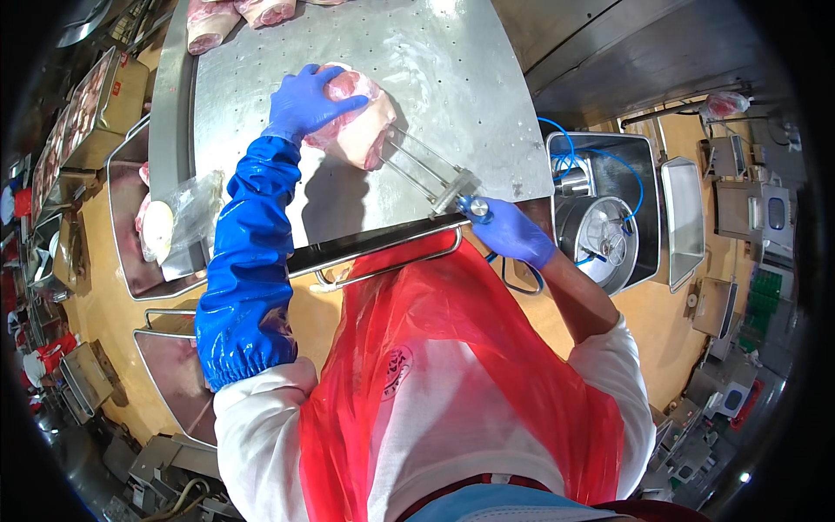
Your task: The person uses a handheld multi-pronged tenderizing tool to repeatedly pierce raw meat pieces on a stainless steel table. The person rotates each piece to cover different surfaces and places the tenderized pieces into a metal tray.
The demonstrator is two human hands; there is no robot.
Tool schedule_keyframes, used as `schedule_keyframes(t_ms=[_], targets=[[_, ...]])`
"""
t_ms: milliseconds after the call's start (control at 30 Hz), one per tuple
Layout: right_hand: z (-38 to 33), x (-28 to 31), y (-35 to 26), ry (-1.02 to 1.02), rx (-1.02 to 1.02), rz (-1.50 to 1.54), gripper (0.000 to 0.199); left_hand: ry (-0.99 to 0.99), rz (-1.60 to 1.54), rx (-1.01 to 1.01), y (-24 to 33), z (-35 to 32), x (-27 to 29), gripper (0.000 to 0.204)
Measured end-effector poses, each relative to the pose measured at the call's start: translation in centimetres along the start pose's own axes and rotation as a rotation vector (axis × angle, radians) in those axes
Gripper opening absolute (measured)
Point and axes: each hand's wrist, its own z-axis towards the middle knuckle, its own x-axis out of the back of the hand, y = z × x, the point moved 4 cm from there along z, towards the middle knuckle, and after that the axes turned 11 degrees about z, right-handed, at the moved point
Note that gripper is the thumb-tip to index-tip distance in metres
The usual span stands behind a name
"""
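While our left hand (313,104) clasps the meat (364,130), our right hand (513,233) grips the needle tool (450,191). We seem to be piercing; the next push calls for steadiness.

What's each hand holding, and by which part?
Left hand: the meat piece, by its upper-left side. Right hand: the needled tool, by its handle end.
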Motion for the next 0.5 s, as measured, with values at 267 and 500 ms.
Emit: schedule_keyframes(t_ms=[267,500], targets=[[6.0,-1.0,-5.3,-0.024,0.014,-0.176,0.027,0.029,-0.059,0.017,-0.9,-0.8,0.3,0.089],[6.5,-1.9,-1.3,0.015,0.042,-0.202,0.027,-0.012,-0.070,-0.018,1.3,-1.7,2.0,0.086]])
